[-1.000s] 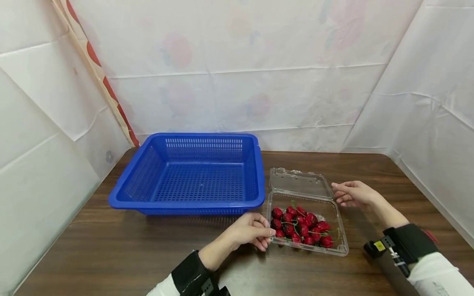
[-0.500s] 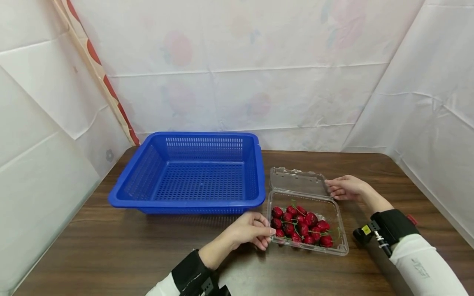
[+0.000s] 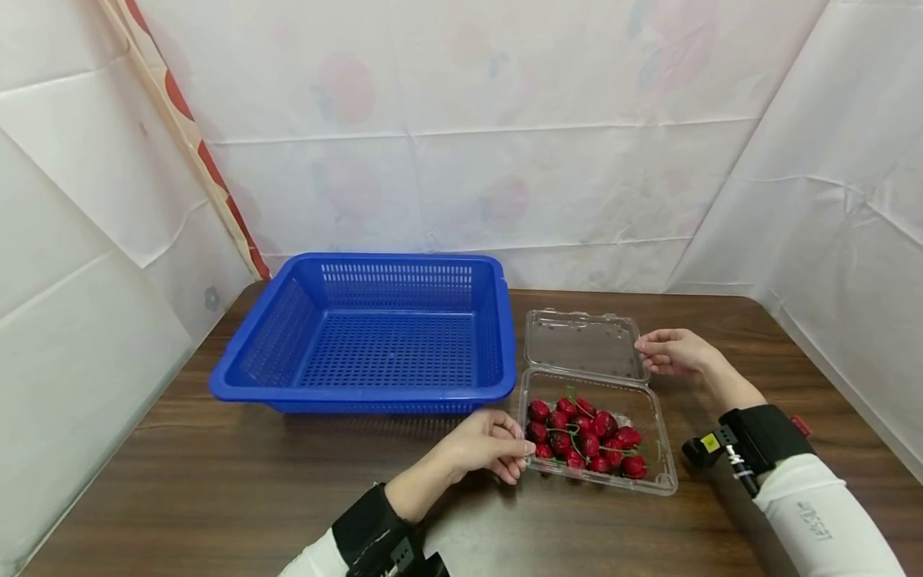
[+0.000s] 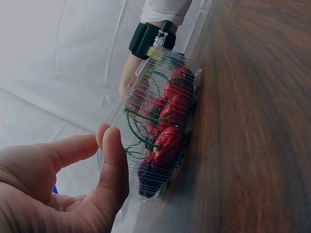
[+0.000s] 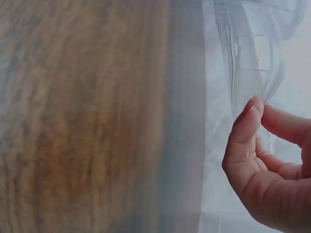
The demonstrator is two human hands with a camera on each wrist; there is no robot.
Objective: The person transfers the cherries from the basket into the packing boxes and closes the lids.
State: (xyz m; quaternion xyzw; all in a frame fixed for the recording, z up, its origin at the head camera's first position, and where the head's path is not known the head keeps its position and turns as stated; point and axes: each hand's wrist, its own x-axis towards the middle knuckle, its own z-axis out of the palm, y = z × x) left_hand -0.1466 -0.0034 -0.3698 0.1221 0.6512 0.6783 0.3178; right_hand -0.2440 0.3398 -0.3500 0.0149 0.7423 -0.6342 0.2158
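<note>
A clear plastic clamshell box [image 3: 652,433] lies on the table with its lid [image 3: 580,346] swung back behind it. Dark red cherries [image 3: 587,437] with green stems fill much of its base; the left wrist view shows the cherries [image 4: 167,145] through the ribbed side wall. My left hand [image 3: 486,447] pinches the rim at the box's left side between thumb and forefinger. At the lid's right edge, my right hand [image 3: 676,353] pinches the plastic between thumb and fingertips, as the right hand [image 5: 267,165] also shows in the right wrist view.
A blue perforated basket [image 3: 389,394] stands left of the box, its inside bare. White sheeting [image 3: 461,192] encloses the back and both sides of the brown wooden table [image 3: 216,489].
My right hand has moved left onto the lid's edge and then slightly up, and the lid now stands more raised. The left hand keeps its hold on the rim.
</note>
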